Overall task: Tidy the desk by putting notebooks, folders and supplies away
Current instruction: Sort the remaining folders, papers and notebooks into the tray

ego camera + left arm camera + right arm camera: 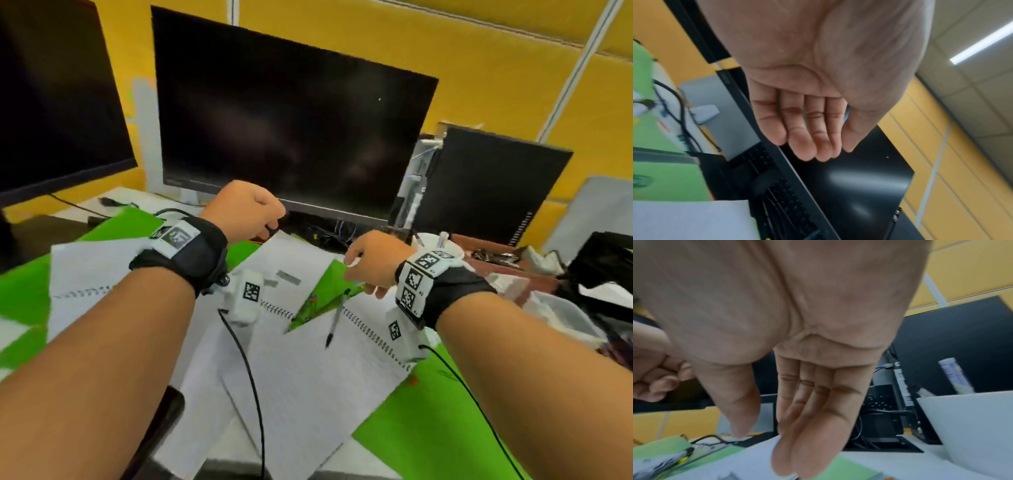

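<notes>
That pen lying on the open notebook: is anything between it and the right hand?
Nothing visible. The pen lies bare on the open notebook, and the right hand hovers just above and behind it, fingers loose and holding nothing.

Bright overhead light; soft, wide-angle edge distortion.

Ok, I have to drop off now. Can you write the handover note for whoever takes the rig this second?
Left hand: empty, fingers relaxed, raised in front of the monitor.
Right hand: empty, fingers straight, above the notebooks, beside the white cup.
Things: open spiral notebooks overlap on green folders; a pen lies across the near one. The cup already holds pens.
Done: nothing visibly put away.
Left: pen, notebooks and folders.
</notes>
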`<act>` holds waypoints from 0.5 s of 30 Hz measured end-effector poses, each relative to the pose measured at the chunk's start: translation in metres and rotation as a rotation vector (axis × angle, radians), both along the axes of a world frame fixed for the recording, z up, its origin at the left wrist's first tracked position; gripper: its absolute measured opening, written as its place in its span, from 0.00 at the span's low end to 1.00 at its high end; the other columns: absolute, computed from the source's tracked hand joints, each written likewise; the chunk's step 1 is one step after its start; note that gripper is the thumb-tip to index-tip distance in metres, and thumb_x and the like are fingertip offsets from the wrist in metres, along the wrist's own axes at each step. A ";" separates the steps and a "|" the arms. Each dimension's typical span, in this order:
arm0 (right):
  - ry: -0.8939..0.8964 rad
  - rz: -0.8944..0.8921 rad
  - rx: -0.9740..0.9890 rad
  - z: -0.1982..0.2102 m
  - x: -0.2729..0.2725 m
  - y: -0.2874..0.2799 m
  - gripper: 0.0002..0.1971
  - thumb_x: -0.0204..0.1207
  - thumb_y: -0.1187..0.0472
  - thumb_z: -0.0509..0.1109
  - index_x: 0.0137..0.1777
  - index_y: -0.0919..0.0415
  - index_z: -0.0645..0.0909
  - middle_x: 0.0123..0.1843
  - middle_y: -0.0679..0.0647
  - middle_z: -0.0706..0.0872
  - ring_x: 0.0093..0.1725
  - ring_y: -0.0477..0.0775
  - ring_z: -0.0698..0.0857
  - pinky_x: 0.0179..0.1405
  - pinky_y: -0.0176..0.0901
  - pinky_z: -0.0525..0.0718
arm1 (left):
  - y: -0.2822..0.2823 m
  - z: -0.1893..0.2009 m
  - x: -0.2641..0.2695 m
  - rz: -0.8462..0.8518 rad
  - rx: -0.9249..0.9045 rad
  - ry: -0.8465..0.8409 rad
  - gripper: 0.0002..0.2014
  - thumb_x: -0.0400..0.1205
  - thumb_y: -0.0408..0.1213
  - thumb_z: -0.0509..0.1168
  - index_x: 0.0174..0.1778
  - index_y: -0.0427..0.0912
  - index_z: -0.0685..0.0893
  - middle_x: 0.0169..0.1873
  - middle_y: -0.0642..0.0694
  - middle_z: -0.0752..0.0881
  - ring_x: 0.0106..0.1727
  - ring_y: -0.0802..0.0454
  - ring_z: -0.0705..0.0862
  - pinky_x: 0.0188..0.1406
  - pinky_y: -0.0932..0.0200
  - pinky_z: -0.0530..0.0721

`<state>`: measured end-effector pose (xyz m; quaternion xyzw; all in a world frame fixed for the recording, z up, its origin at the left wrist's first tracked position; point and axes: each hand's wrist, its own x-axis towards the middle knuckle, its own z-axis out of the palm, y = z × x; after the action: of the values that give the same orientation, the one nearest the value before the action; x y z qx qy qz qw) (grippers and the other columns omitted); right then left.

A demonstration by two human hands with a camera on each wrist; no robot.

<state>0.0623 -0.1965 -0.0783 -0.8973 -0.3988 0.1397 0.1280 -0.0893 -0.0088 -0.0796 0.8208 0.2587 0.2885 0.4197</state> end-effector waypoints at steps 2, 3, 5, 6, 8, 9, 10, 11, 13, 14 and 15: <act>-0.016 0.033 -0.084 -0.007 -0.012 0.021 0.12 0.82 0.59 0.74 0.60 0.65 0.87 0.42 0.64 0.94 0.42 0.63 0.95 0.43 0.61 0.94 | 0.008 -0.007 -0.010 0.024 -0.056 0.041 0.08 0.84 0.36 0.70 0.43 0.37 0.91 0.36 0.42 0.91 0.30 0.49 0.86 0.19 0.69 0.78; -0.028 0.059 -0.120 -0.012 -0.017 0.032 0.13 0.81 0.59 0.75 0.60 0.66 0.88 0.43 0.64 0.94 0.43 0.63 0.95 0.45 0.61 0.94 | 0.010 -0.013 -0.015 0.034 -0.071 0.070 0.08 0.83 0.34 0.69 0.43 0.36 0.91 0.37 0.41 0.90 0.29 0.50 0.85 0.17 0.70 0.76; -0.037 0.095 -0.166 -0.019 -0.030 0.050 0.12 0.80 0.59 0.76 0.59 0.65 0.89 0.45 0.60 0.93 0.46 0.61 0.94 0.48 0.59 0.94 | 0.016 -0.025 -0.023 0.062 -0.088 0.134 0.08 0.82 0.34 0.69 0.42 0.35 0.91 0.38 0.38 0.91 0.29 0.50 0.84 0.19 0.69 0.75; -0.011 0.095 -0.163 -0.021 -0.035 0.058 0.10 0.80 0.59 0.77 0.58 0.63 0.89 0.44 0.58 0.93 0.45 0.60 0.94 0.48 0.57 0.94 | 0.020 -0.032 -0.026 0.076 -0.096 0.172 0.09 0.81 0.34 0.69 0.42 0.33 0.91 0.40 0.36 0.92 0.30 0.49 0.84 0.22 0.68 0.77; -0.011 0.116 -0.161 -0.027 -0.045 0.074 0.10 0.81 0.60 0.77 0.60 0.61 0.88 0.51 0.57 0.92 0.50 0.60 0.94 0.51 0.54 0.94 | 0.028 -0.045 -0.031 0.089 -0.103 0.245 0.10 0.80 0.35 0.69 0.44 0.31 0.91 0.41 0.35 0.92 0.32 0.46 0.84 0.31 0.60 0.83; -0.068 0.130 -0.166 -0.030 -0.044 0.083 0.13 0.81 0.59 0.76 0.64 0.60 0.88 0.58 0.56 0.91 0.56 0.59 0.92 0.56 0.53 0.92 | 0.032 -0.051 -0.033 0.091 -0.101 0.271 0.10 0.80 0.36 0.69 0.44 0.31 0.91 0.40 0.36 0.92 0.32 0.46 0.85 0.35 0.55 0.86; -0.140 0.144 -0.184 -0.032 -0.045 0.090 0.16 0.82 0.58 0.75 0.68 0.60 0.86 0.64 0.55 0.88 0.62 0.60 0.89 0.62 0.51 0.89 | 0.035 -0.057 -0.034 0.091 -0.095 0.291 0.10 0.79 0.36 0.70 0.44 0.32 0.92 0.39 0.39 0.92 0.34 0.46 0.86 0.39 0.52 0.88; -0.201 0.142 -0.190 -0.036 -0.044 0.096 0.19 0.83 0.56 0.73 0.72 0.60 0.84 0.69 0.55 0.85 0.67 0.60 0.86 0.66 0.50 0.86 | 0.037 -0.062 -0.035 0.090 -0.091 0.306 0.09 0.79 0.36 0.71 0.45 0.34 0.92 0.39 0.43 0.92 0.37 0.46 0.87 0.42 0.51 0.89; -0.279 0.134 -0.229 -0.046 -0.036 0.107 0.21 0.85 0.53 0.70 0.75 0.60 0.82 0.73 0.56 0.83 0.70 0.60 0.84 0.70 0.50 0.84 | 0.036 -0.068 -0.037 0.098 -0.096 0.308 0.06 0.79 0.37 0.73 0.46 0.39 0.93 0.38 0.49 0.90 0.45 0.45 0.89 0.47 0.55 0.88; -0.304 0.141 -0.264 -0.052 -0.033 0.113 0.21 0.84 0.52 0.70 0.74 0.60 0.82 0.73 0.56 0.83 0.70 0.60 0.84 0.70 0.51 0.84 | 0.036 -0.070 -0.037 0.095 -0.094 0.311 0.06 0.79 0.38 0.74 0.46 0.40 0.93 0.39 0.48 0.90 0.48 0.43 0.90 0.52 0.54 0.88; -0.310 0.137 -0.283 -0.060 -0.030 0.117 0.20 0.84 0.51 0.69 0.71 0.60 0.83 0.71 0.56 0.84 0.68 0.60 0.85 0.69 0.52 0.85 | 0.035 -0.072 -0.036 0.084 -0.096 0.322 0.07 0.79 0.40 0.75 0.46 0.40 0.93 0.40 0.45 0.92 0.50 0.41 0.90 0.56 0.51 0.89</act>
<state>0.0320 -0.0795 -0.1380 -0.8879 -0.4500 0.0633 -0.0718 -0.1254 0.0264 -0.1515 0.8239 0.3702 0.1581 0.3990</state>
